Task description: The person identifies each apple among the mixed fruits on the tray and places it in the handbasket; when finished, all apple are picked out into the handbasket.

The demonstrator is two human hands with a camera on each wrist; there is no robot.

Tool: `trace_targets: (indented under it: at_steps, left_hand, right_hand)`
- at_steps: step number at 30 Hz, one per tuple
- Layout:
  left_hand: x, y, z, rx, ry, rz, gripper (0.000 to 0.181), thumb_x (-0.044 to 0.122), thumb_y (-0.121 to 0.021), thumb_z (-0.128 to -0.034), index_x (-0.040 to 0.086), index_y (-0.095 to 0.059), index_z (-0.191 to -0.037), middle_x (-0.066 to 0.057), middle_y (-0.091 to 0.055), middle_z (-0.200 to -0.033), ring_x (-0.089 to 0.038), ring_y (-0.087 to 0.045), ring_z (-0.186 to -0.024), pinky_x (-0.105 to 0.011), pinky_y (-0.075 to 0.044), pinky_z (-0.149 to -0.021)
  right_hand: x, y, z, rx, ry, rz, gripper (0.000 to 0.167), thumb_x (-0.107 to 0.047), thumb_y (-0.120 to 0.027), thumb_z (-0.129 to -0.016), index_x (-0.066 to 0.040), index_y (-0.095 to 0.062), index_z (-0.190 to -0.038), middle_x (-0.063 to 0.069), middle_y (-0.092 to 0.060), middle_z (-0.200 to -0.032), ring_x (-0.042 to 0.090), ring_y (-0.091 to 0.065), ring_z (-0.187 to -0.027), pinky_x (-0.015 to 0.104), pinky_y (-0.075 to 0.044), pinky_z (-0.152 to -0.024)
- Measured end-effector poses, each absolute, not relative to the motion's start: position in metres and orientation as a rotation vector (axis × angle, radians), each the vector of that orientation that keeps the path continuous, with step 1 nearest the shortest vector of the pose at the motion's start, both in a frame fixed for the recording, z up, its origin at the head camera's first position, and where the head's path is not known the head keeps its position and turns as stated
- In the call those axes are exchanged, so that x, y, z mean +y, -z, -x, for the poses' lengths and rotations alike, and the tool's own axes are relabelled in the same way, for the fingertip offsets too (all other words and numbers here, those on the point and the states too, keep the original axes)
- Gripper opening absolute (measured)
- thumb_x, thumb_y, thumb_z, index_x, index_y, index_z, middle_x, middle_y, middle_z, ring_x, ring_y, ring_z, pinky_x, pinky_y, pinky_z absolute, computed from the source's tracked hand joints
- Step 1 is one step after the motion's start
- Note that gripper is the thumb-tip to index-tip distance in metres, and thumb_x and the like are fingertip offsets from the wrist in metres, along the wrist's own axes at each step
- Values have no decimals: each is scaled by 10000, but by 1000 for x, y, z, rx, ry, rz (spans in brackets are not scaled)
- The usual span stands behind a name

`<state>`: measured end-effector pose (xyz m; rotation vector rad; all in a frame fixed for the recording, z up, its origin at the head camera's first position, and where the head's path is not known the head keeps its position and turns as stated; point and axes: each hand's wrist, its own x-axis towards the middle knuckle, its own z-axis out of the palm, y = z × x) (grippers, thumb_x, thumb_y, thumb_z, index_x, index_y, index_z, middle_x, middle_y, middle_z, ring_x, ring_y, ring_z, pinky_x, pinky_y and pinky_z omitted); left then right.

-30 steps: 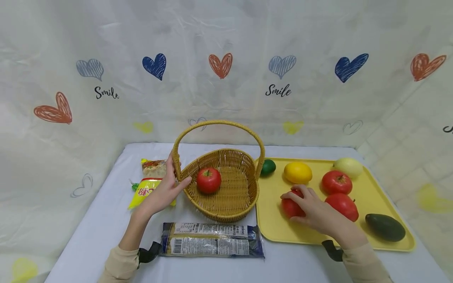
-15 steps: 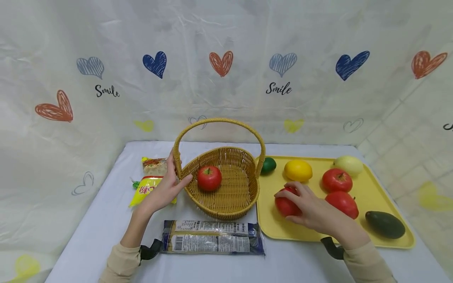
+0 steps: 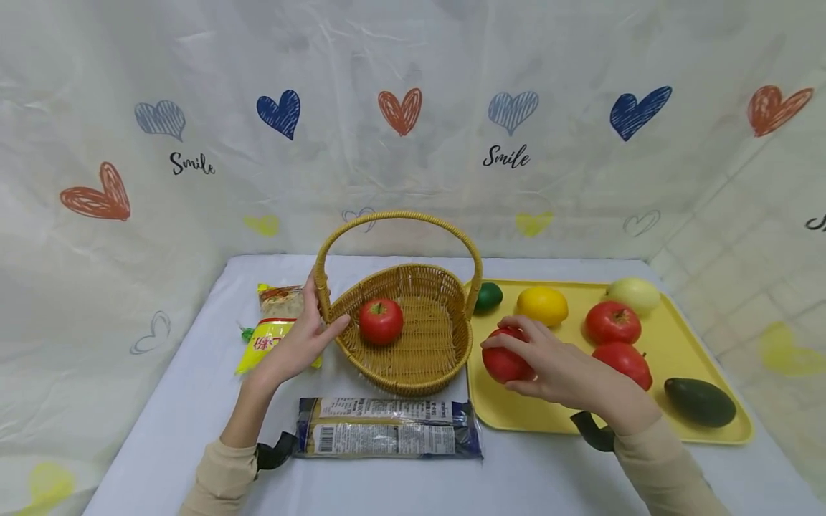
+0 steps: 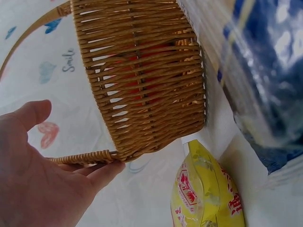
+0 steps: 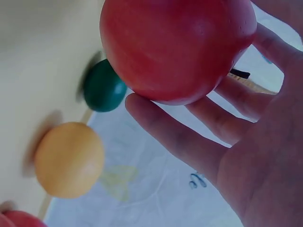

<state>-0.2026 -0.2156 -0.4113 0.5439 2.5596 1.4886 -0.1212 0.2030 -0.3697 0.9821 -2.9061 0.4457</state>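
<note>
Soft, even light leaves white glare on the blue packet.

You had what looked like a small staged recording booth around you: wrinkled pale sheeting, printed with hearts and "Smile" lettering, lined the back and both sides of the white counter, and your wrists carried black mounts. The fruit and packets suggested a kitchen, but the sheeting hid the room beyond.
</note>
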Motion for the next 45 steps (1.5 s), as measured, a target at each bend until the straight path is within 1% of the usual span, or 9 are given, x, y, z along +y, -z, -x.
trace_targets:
  at_steps: [3, 7, 9, 14, 20, 27, 31, 37, 45]
  left_hand:
    - [-214, 412, 203, 2553, -1499, -557, 999, 480, -538, -1048, 455, 341, -1522, -128, 172, -1720, -338, -12, -1612, -623, -238, -1244]
    - [-212, 411, 203, 2535, -1506, -562, 988, 417, -536, -1063, 471, 341, -1516, -87, 210, -1715, -315, 33, -1614, -626, -224, -1249]
    - [-212, 411, 202, 2539, -1491, -559, 991, 404, -528, -1068, 456, 355, -1514, -91, 224, -1711, -339, 28, -1613, -642, -232, -1239]
    - [-215, 411, 201, 2562, -1470, -526, 1001, 473, -525, -1055, 444, 364, -1514, -132, 205, -1712, -401, -38, -1602, -650, -260, -1223]
    - [-214, 411, 203, 2533, -1511, -557, 990, 424, -537, -1060, 483, 343, -1509, -108, 201, -1715, -355, -15, -1609, -631, -240, -1242]
    - [-216, 411, 203, 2540, -1508, -568, 984, 400, -538, -1063, 500, 336, -1505, -89, 202, -1717, -350, -4, -1611, -652, -245, -1229]
    - [-215, 412, 202, 2543, -1515, -569, 983, 437, -542, -1055, 505, 327, -1508, -63, 209, -1716, -332, 4, -1613, -644, -234, -1238]
    - [-214, 414, 201, 2551, -1509, -540, 1004, 504, -547, -1038, 481, 336, -1515, -102, 196, -1718, -365, -35, -1608, -629, -248, -1239]
    - [-216, 412, 202, 2584, -1471, -541, 1007, 499, -532, -1045, 437, 351, -1525, -152, 180, -1716, -407, -71, -1596, -634, -254, -1233]
  right_hand:
    - [200, 365, 123, -2903, -436, -995, 575, -246, -868, -827, -298, -611, -1339, 127, -499, -1414, 306, -583, -1185, 361, -631, -730]
    - [194, 361, 125, -2883, -420, -1031, 596, -262, -878, -816, -308, -615, -1349, 112, -499, -1424, 291, -545, -1228, 341, -629, -752]
    - [190, 359, 127, -2869, -425, -1056, 596, -273, -879, -815, -300, -619, -1351, 112, -497, -1431, 283, -532, -1240, 335, -628, -775]
    - [179, 353, 137, -2831, -429, -1084, 596, -293, -872, -826, -299, -613, -1362, 111, -489, -1447, 282, -537, -1235, 331, -625, -790]
    - [165, 346, 148, -2831, -440, -1149, 590, -321, -849, -852, -320, -597, -1386, 97, -476, -1457, 255, -562, -1199, 278, -609, -775]
    - [143, 347, 167, -2874, -460, -1190, 581, -315, -820, -883, -313, -575, -1409, 105, -442, -1509, 300, -508, -1301, 361, -630, -834]
    - [135, 355, 176, -2892, -422, -1211, 592, -329, -812, -890, -310, -559, -1424, 117, -432, -1512, 306, -511, -1302, 387, -633, -826]
    - [126, 365, 182, -2875, -394, -1247, 594, -332, -818, -884, -341, -557, -1417, 113, -457, -1478, 285, -528, -1273, 385, -629, -811]
    - [113, 365, 191, -2827, -377, -1312, 565, -293, -828, -879, -282, -585, -1389, 152, -483, -1450, 313, -513, -1282, 426, -619, -878]
